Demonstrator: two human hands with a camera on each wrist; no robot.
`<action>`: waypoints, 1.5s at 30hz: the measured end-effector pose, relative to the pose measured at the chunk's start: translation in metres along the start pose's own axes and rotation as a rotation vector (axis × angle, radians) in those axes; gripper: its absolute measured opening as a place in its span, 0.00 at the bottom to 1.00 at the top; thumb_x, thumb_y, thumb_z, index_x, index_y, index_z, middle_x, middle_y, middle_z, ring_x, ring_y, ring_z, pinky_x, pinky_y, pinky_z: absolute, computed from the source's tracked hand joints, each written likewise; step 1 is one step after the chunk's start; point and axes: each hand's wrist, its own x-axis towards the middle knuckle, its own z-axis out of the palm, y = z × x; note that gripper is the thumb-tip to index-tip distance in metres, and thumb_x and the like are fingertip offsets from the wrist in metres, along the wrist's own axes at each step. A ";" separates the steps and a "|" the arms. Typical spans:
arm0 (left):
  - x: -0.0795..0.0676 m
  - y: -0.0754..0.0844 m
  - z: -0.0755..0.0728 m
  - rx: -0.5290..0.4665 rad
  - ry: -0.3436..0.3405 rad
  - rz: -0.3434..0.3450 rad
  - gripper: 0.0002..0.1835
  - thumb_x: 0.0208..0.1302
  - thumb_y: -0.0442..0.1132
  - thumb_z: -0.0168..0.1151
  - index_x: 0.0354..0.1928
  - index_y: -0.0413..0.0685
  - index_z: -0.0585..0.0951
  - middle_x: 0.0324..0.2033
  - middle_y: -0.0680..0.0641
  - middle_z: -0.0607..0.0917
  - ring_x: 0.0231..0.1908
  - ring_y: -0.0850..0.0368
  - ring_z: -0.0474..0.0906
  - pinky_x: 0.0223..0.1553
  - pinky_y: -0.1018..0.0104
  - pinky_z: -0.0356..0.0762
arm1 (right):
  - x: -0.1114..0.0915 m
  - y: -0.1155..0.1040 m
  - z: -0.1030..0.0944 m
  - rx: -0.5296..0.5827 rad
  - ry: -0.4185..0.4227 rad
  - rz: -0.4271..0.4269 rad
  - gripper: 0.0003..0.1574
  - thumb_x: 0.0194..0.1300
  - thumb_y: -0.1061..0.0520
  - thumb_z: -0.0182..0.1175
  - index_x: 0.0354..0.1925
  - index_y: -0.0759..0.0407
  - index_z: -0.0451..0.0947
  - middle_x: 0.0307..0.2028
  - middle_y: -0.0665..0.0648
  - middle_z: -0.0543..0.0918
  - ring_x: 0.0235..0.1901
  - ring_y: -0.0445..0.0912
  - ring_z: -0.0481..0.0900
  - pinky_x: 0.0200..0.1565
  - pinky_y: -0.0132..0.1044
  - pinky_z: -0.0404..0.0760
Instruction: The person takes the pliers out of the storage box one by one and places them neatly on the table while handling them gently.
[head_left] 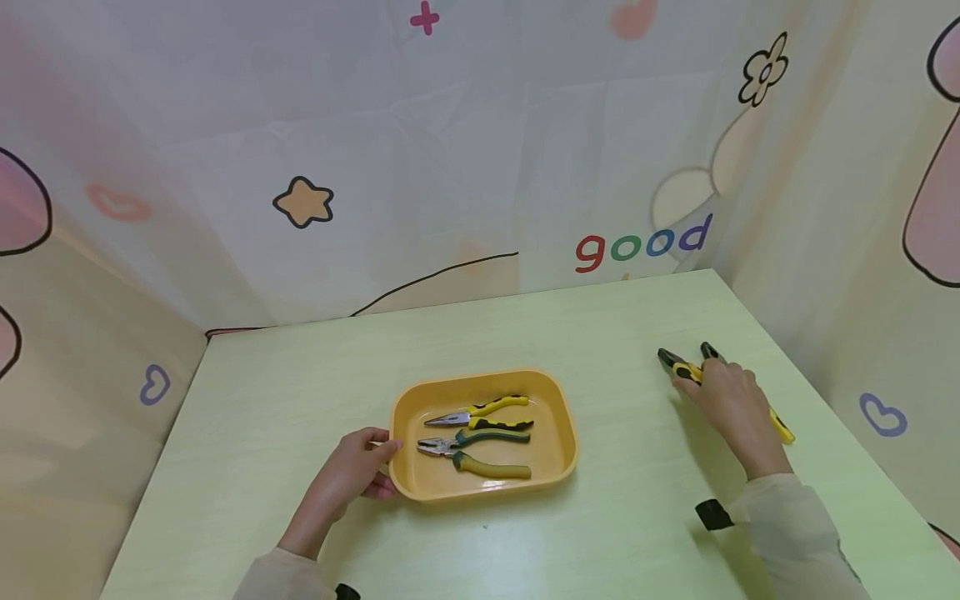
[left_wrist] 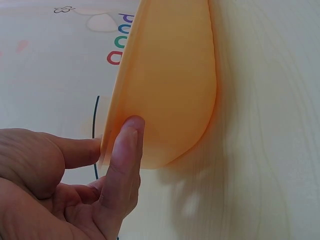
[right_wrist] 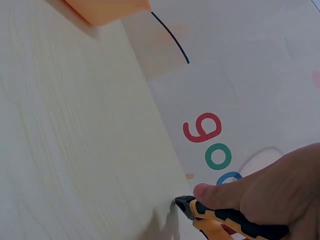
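Note:
My left hand (head_left: 352, 471) pinches the left rim of a yellow-orange plastic tray (head_left: 558, 471), thumb and fingers on either side of the wall in the left wrist view. Inside the tray lie needle-nose pliers (head_left: 480, 411) with yellow-and-black handles and combination pliers (head_left: 472, 450) with green-and-yellow handles. To the right, my right hand (head_left: 731, 408) grips black-headed pliers (right_wrist: 212, 215) with yellow-and-black handles. Beside that hand a second dark tool head (head_left: 710, 351) shows, and a yellow handle end (head_left: 782, 427) sticks out past the wrist; the hand hides how they join.
The pale green tabletop (head_left: 300, 375) reaches back to a printed curtain (head_left: 450, 167), which also hangs at both sides. Black straps (head_left: 714, 514) show at the sleeves.

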 end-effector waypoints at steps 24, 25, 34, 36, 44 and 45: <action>-0.001 0.002 0.001 -0.001 0.001 -0.001 0.21 0.78 0.36 0.56 0.63 0.28 0.72 0.38 0.36 0.82 0.21 0.54 0.82 0.25 0.60 0.88 | 0.002 0.003 0.007 0.032 -0.026 0.039 0.31 0.72 0.44 0.65 0.34 0.71 0.69 0.25 0.61 0.68 0.25 0.54 0.70 0.27 0.40 0.67; -0.001 0.002 0.001 -0.002 0.001 -0.002 0.21 0.78 0.36 0.56 0.63 0.27 0.71 0.38 0.36 0.82 0.21 0.54 0.82 0.25 0.60 0.88 | 0.002 0.003 0.008 0.030 -0.027 0.039 0.31 0.72 0.44 0.65 0.34 0.71 0.69 0.25 0.61 0.68 0.25 0.54 0.70 0.27 0.40 0.67; -0.001 0.001 0.001 0.002 0.000 -0.009 0.21 0.78 0.37 0.56 0.63 0.28 0.71 0.39 0.36 0.81 0.21 0.54 0.81 0.25 0.60 0.87 | 0.002 0.003 0.010 0.012 -0.054 0.062 0.32 0.71 0.43 0.65 0.36 0.72 0.70 0.29 0.64 0.69 0.29 0.56 0.70 0.29 0.43 0.68; -0.001 0.001 0.001 0.000 0.001 -0.007 0.21 0.78 0.37 0.56 0.63 0.28 0.71 0.39 0.36 0.81 0.21 0.54 0.81 0.25 0.60 0.87 | 0.001 0.004 0.012 0.007 -0.055 0.058 0.32 0.71 0.42 0.65 0.35 0.72 0.70 0.29 0.64 0.69 0.28 0.55 0.71 0.28 0.42 0.68; -0.002 0.002 0.001 -0.004 0.001 -0.003 0.21 0.78 0.37 0.56 0.63 0.27 0.71 0.39 0.36 0.81 0.20 0.54 0.81 0.24 0.60 0.87 | -0.001 0.005 0.015 -0.003 -0.042 0.054 0.32 0.71 0.42 0.65 0.33 0.70 0.69 0.25 0.60 0.68 0.24 0.52 0.71 0.25 0.40 0.67; -0.002 0.002 0.001 -0.003 0.001 -0.003 0.21 0.78 0.37 0.56 0.63 0.27 0.71 0.39 0.36 0.81 0.20 0.55 0.81 0.24 0.60 0.87 | -0.001 0.005 0.015 -0.004 -0.040 0.055 0.32 0.71 0.42 0.65 0.33 0.70 0.69 0.25 0.60 0.68 0.24 0.52 0.71 0.25 0.40 0.67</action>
